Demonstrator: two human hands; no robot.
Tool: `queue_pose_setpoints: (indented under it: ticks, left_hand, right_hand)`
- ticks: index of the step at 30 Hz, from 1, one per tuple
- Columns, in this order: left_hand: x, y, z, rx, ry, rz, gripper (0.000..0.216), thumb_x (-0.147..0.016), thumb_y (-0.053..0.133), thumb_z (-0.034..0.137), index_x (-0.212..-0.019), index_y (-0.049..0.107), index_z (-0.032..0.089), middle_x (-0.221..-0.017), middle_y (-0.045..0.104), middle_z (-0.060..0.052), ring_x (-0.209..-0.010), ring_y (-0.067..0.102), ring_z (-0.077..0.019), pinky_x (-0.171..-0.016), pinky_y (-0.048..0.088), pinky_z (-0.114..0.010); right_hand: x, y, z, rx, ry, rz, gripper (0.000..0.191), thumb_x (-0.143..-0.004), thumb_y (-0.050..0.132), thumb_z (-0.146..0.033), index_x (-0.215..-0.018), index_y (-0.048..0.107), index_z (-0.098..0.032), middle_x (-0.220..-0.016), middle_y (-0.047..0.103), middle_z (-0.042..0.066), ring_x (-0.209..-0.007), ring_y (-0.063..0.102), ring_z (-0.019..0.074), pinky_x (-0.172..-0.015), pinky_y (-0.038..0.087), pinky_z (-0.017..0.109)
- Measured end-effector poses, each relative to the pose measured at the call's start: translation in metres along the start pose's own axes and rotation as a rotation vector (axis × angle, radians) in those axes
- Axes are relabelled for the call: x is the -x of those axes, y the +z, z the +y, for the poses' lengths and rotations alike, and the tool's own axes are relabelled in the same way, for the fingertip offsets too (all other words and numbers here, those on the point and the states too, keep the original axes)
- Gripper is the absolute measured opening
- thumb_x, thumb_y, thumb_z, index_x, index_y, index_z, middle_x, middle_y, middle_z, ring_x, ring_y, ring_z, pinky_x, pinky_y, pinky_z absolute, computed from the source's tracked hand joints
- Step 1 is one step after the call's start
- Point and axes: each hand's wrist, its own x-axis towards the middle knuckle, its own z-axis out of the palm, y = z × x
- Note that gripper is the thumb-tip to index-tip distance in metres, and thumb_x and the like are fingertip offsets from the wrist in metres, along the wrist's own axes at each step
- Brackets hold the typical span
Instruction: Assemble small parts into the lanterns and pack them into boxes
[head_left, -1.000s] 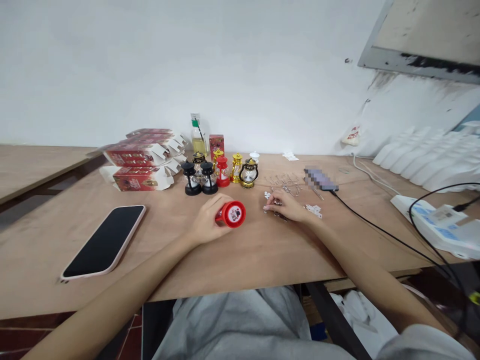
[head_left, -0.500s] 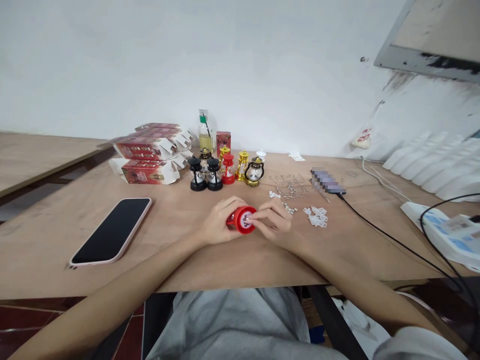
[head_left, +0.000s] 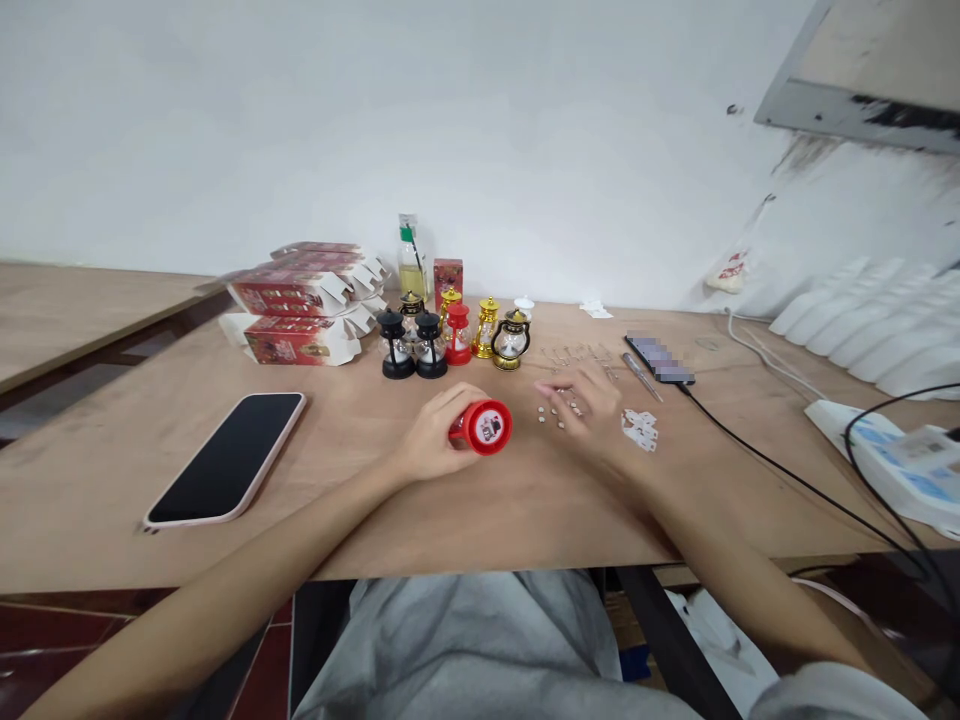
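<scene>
My left hand (head_left: 439, 438) is wrapped round a small red lantern (head_left: 459, 430), tipped so its base faces me. Inside the red rim of that base is a round white recess (head_left: 490, 427) with a dark-and-pink pattern; its details are too small to make out. My right hand (head_left: 589, 405) is apart from the lantern, to its right, over small round silvery pieces (head_left: 561, 425) on the table. Its fingers are slightly bent and spread, with nothing visible in them. Right of it lies a little pile of white plastic pieces (head_left: 640, 430). Thin bent metal wires (head_left: 581, 353) lie behind.
Black lanterns (head_left: 397, 345), a gold lantern (head_left: 486, 330) and others stand at the back. Red boxes (head_left: 292, 340) are stacked at left, near a phone (head_left: 229, 460). A screwdriver (head_left: 642, 376) lies beside a cabled phone (head_left: 660, 358). A power strip (head_left: 885, 460) sits at right.
My right hand has left the lantern's base and moved right, over the small round pieces. The base's recess now shows uncovered. My left hand keeps its hold, with the lantern slightly higher in view.
</scene>
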Motion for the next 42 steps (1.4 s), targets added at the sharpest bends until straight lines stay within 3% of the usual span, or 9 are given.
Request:
queue_pose_setpoints:
  ticks: [4,8,16,29,32,37,42]
  left_hand:
    - [0.001,-0.001,-0.005,-0.022,-0.016,0.033,0.035,-0.073,0.062,0.032,-0.103,0.052,0.016,-0.104,0.061,-0.011,-0.096,0.060,-0.0233,-0.086,0.049,-0.036]
    - [0.002,-0.001,-0.008,-0.044,0.003,0.054,0.033,-0.072,0.061,0.029,-0.102,0.051,0.016,-0.102,0.061,-0.010,-0.094,0.060,-0.0232,-0.085,0.049,-0.036]
    - [0.000,-0.002,-0.005,-0.057,0.032,0.057,0.031,-0.074,0.061,0.031,-0.100,0.051,0.016,-0.100,0.061,-0.010,-0.091,0.060,-0.0217,-0.082,0.049,-0.034]
    - [0.001,-0.002,-0.005,-0.056,0.058,0.058,0.031,-0.075,0.062,0.027,-0.102,0.051,0.016,-0.100,0.060,-0.009,-0.091,0.059,-0.0214,-0.081,0.049,-0.034]
    - [0.000,-0.002,-0.005,-0.056,0.059,0.055,0.031,-0.075,0.062,0.028,-0.101,0.051,0.016,-0.100,0.060,-0.009,-0.091,0.060,-0.0213,-0.081,0.049,-0.033]
    - [0.001,0.000,-0.004,-0.047,0.047,0.028,0.030,-0.076,0.062,0.030,-0.101,0.051,0.016,-0.099,0.061,-0.010,-0.091,0.059,-0.0214,-0.080,0.049,-0.033]
    - [0.001,0.002,-0.002,-0.053,0.035,-0.008,0.029,-0.079,0.061,0.033,-0.101,0.052,0.016,-0.098,0.060,-0.010,-0.089,0.059,-0.0209,-0.080,0.049,-0.034]
  right_hand:
    - [-0.009,-0.024,0.044,-0.072,0.416,-0.353,0.025,-0.079,0.063,-0.043,-0.077,0.068,-0.019,-0.074,0.068,0.004,-0.066,0.056,0.0161,-0.062,0.043,0.029]
    - [-0.006,-0.029,0.069,-0.134,0.600,-0.561,0.031,-0.074,0.065,-0.047,-0.076,0.067,-0.016,-0.067,0.067,0.004,-0.061,0.056,0.0156,-0.055,0.041,0.027]
    - [0.002,-0.010,0.072,-0.113,0.570,-0.657,0.029,-0.071,0.068,-0.046,-0.074,0.067,-0.017,-0.070,0.069,0.004,-0.064,0.061,0.0166,-0.060,0.043,0.027]
    - [0.002,-0.007,0.070,-0.127,0.529,-0.727,0.028,-0.076,0.064,-0.044,-0.073,0.062,-0.017,-0.059,0.061,0.000,-0.055,0.054,0.0132,-0.055,0.037,0.025]
    - [0.003,-0.005,0.058,-0.182,0.443,-0.633,0.025,-0.078,0.064,-0.042,-0.072,0.062,-0.017,-0.061,0.061,-0.001,-0.057,0.053,0.0125,-0.056,0.038,0.025]
    - [0.002,0.005,0.004,-0.255,0.151,-0.081,0.016,-0.083,0.063,-0.034,-0.074,0.063,-0.020,-0.070,0.064,0.000,-0.064,0.056,0.0125,-0.061,0.043,0.026]
    - [0.007,0.020,-0.034,-0.129,-0.245,0.052,0.004,-0.085,0.062,-0.022,-0.082,0.064,-0.021,-0.071,0.065,0.002,-0.065,0.058,0.0135,-0.061,0.044,0.029]
